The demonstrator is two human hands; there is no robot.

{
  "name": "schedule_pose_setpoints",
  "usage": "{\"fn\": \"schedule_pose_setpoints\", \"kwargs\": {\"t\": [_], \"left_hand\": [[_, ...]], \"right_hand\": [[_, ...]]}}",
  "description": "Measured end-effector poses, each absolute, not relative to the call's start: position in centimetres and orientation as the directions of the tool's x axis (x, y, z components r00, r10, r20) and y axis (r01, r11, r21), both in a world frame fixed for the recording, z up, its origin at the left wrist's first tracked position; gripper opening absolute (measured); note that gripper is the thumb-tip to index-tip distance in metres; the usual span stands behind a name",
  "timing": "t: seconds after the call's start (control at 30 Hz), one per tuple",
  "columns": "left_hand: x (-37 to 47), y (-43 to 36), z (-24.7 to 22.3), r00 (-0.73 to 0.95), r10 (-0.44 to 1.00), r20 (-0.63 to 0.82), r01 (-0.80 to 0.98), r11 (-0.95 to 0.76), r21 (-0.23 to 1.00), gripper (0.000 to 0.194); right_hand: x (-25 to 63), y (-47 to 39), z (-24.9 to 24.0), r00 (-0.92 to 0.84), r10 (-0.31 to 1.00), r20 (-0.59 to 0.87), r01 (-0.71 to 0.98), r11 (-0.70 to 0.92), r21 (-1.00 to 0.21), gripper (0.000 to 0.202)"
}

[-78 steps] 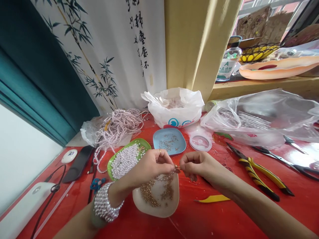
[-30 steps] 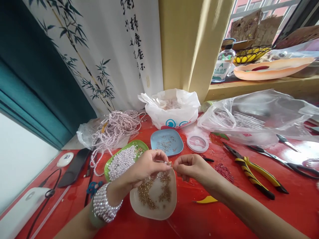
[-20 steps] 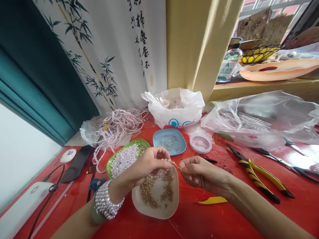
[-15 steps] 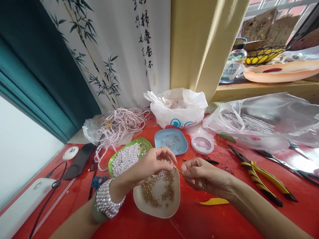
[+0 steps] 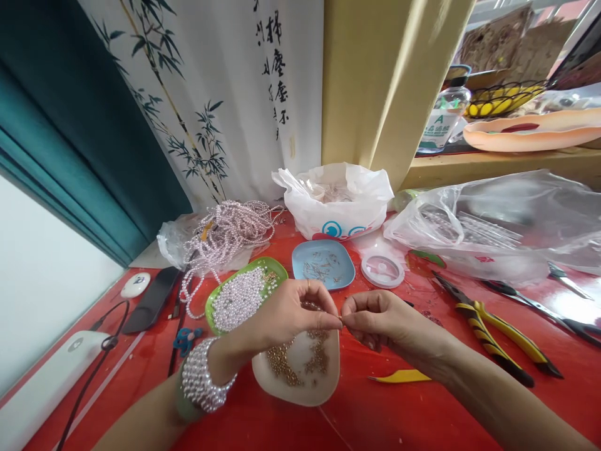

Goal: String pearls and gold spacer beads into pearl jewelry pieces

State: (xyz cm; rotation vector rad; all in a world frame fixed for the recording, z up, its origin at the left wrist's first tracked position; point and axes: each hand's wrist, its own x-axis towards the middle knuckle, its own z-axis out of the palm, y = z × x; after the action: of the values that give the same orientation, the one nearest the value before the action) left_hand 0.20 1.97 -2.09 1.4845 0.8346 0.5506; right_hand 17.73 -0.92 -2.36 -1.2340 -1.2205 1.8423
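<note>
Over the beige tray of gold beads, my left hand is closed in a pinch on a thin strand of beads, part of which shows behind its fingers. My right hand pinches the strand's end from the other side. The fingertips of both hands meet, and only a tiny gold bit shows between them; the rest is hidden. Several rows of pearly beads circle my left wrist. A green tray of whitish pearl beads lies behind my left forearm.
Behind the hands are a blue tray with small metal pins, a round clear lid and a white plastic bag. Pliers, scissors and yellow tweezers lie right. Pearl strands heap at back left.
My hands have come together so their fingertips touch. The gold end that showed between them is now mostly covered. The view has shifted slightly.
</note>
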Motion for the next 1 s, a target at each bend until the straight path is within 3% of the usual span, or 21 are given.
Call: {"fn": "schedule_pose_setpoints", "kwargs": {"t": [0.17,0.3,0.7,0.8,1.0], "left_hand": [[-0.2,2.0,-1.6,0.622,0.760,-0.187,0.252,0.032,0.967,0.020],[-0.4,2.0,-1.3,0.575,0.797,-0.187,0.313,-0.003,0.950,0.013],[-0.4,2.5,-1.2,0.551,0.775,-0.311,0.039,0.348,0.937,0.022],[-0.3,2.7,-1.5,0.509,0.792,-0.338,0.018,0.382,0.924,0.013],[-0.2,2.8,-2.1,0.500,0.807,-0.314,-0.023,0.375,0.927,0.021]], "right_hand": [[17.9,-0.8,-2.4,-0.369,0.862,-0.346,-0.046,-0.389,-0.920,0.014],[18.0,-0.9,-2.5,-0.385,0.868,-0.315,-0.111,-0.382,-0.917,0.020],[18.2,-0.6,-3.1,-0.411,0.890,-0.198,-0.262,-0.324,-0.909,0.021],[18.2,-0.4,-3.3,-0.406,0.898,-0.169,-0.281,-0.299,-0.912,0.021],[18.2,-0.5,-3.6,-0.407,0.899,-0.162,-0.212,-0.265,-0.941,0.017]]}}
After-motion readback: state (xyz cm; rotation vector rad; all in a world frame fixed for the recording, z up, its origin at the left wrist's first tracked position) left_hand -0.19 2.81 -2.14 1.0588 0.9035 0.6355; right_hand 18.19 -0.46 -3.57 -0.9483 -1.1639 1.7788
